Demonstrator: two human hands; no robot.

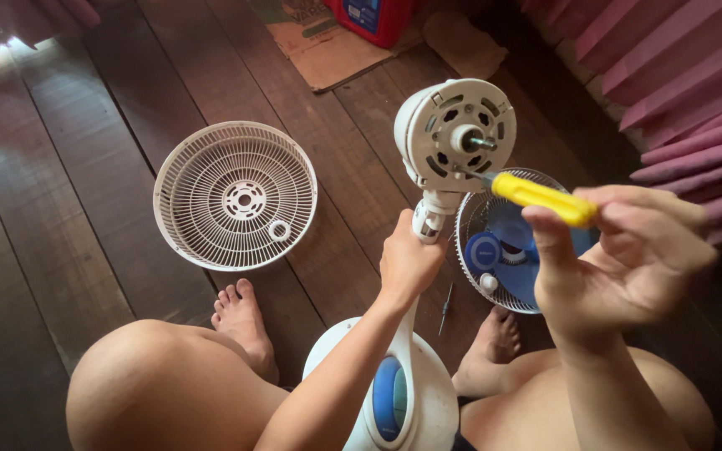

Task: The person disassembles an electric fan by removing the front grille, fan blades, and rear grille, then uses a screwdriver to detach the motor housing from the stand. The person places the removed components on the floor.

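Observation:
My left hand (407,260) grips the white neck of a standing fan just below its motor housing (453,134), which faces up with its bare shaft showing. My right hand (620,250) holds a yellow-handled screwdriver (541,196), and its tip touches the front of the motor housing. The fan's white base (424,392) with a blue panel stands between my bare legs.
A white fan grille (236,195) lies on the dark wooden floor to the left. A second grille holding the blue fan blade (503,246) lies right of the fan. A small screwdriver bit (444,309) rests by my foot. Cardboard (319,42) and a red box lie at the back.

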